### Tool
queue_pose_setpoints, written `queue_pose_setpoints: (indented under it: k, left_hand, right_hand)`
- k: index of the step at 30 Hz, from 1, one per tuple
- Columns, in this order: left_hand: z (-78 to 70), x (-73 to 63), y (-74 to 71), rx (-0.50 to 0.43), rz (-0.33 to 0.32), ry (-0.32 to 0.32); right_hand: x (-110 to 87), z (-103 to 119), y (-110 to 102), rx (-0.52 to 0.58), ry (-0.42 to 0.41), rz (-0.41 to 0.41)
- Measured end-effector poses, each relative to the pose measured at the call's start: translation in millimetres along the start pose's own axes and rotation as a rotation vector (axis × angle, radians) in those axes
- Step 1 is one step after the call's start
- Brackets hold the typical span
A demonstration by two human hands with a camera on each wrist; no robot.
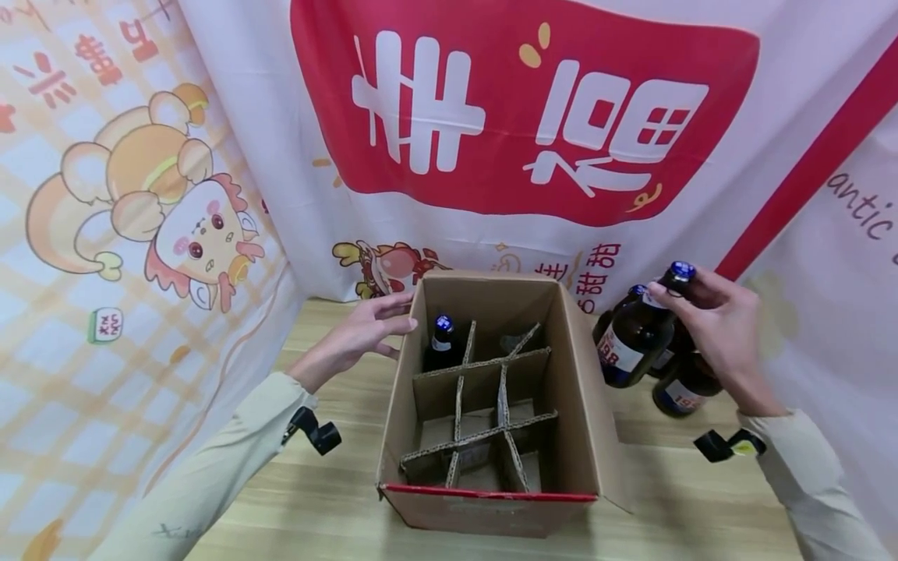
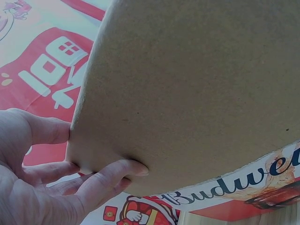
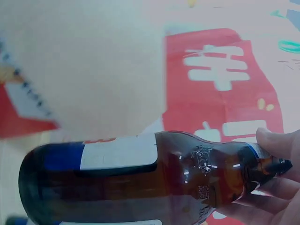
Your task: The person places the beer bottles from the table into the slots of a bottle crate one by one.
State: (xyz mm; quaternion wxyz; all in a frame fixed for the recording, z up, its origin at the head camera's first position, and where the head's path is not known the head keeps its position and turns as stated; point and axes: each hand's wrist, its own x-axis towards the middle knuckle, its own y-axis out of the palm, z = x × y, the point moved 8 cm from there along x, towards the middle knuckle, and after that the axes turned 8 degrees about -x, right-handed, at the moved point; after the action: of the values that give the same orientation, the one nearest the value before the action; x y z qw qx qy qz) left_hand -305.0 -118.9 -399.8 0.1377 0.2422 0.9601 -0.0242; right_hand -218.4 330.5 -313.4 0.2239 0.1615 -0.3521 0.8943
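My right hand [image 1: 726, 331] grips a brown glass beer bottle [image 1: 637, 339] by its neck, just right of the cardboard box [image 1: 585, 405]. The bottle has a blue cap and a white-and-blue label; in the right wrist view the beer bottle [image 3: 183, 178] lies across the picture, fingers round its neck. My left hand [image 1: 361, 331] touches the box's far left side, its fingers against the cardboard near a corner in the left wrist view. Cardboard dividers [image 1: 484, 362] split the box's inside into compartments. Another blue-capped bottle [image 1: 442, 343] stands in the far left compartment.
More beer bottles [image 1: 686, 389] stand on the wooden table [image 1: 337, 483] right of the box, partly hidden by the held one. A printed cloth [image 1: 484, 210] hangs behind the box, with a checked cloth [image 1: 70, 351] at the left. An outer flap [image 1: 613, 460] hangs down along the box's right side.
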Motion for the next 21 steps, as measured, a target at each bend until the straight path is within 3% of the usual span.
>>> queue_pose_setpoints:
  k: [8,16,21]
  left_hand:
    - [-0.2,-1.7,-1.0,-0.006,0.005,0.008]
    - [-1.5,-1.8,-1.4,0.000,0.007,0.014]
    - [-0.5,-1.4,-0.8,0.010,0.005,0.010]
  right_hand:
    - [14.1,9,-20,0.043,0.104,0.088]
    - [28.0,34,-30,0.188,-0.001,0.127]
    - [35.1,48,-31,0.333,0.013,0.139]
